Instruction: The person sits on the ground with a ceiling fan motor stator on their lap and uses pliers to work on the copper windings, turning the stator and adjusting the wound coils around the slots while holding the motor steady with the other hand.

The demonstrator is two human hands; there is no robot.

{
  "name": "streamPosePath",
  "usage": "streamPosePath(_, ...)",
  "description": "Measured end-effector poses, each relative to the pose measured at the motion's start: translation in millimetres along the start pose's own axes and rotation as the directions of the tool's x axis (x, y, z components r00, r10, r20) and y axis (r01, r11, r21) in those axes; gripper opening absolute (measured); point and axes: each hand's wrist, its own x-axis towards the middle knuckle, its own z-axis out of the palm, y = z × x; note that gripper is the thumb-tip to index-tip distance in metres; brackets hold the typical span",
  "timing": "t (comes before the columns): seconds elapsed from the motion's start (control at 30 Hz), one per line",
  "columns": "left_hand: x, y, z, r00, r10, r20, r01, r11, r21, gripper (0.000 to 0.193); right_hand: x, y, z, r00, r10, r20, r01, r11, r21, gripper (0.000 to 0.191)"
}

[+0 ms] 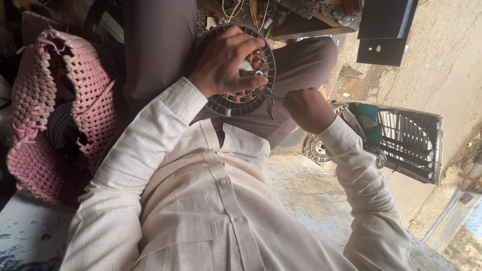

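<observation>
Resting on the lap, a round black motor housing [240, 75] with copper windings is gripped from above by the left hand [226, 62], its fingers spread across the slotted face. A thin metal tool [271, 95] is pinched in the right hand [306, 108], closed in a fist, and its tip is set against the housing's near right edge. A pink woven basket [55, 115] is seen at the left. A grey fan casing [401, 138] lies on the concrete floor [311, 195] at the right, with a small white vented disc [316, 149] beside it.
</observation>
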Motion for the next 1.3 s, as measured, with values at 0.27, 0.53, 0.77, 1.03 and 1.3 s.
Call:
streamPosePath(0.27,-2,3,-4,0.996,0.077,-0.039,-0.079,0.996,-0.037,0.086,-11,-24,32,0.968,0.072,-0.241,-0.088,0.995,-0.056,0.025)
streamPosePath(0.53,-8,7,-5,0.996,0.086,-0.033,-0.087,0.995,-0.040,0.084,-12,-16,27,0.972,-0.031,-0.233,0.020,0.999,-0.049,0.021)
streamPosePath(0.77,-14,3,0,0.996,0.089,-0.022,-0.090,0.994,-0.059,0.092,-29,-27,68,0.926,0.062,-0.371,-0.051,0.998,0.040,0.020)
streamPosePath(1.03,-14,6,-1,0.999,-0.011,0.050,0.014,0.998,-0.059,0.091,-32,-31,62,0.934,0.102,-0.342,-0.123,0.992,-0.040,0.020)
streamPosePath(1.3,-15,3,2,0.991,-0.048,0.121,0.053,0.998,-0.033,0.088,-33,-25,83,0.881,0.048,-0.471,-0.053,0.999,0.002,0.020)
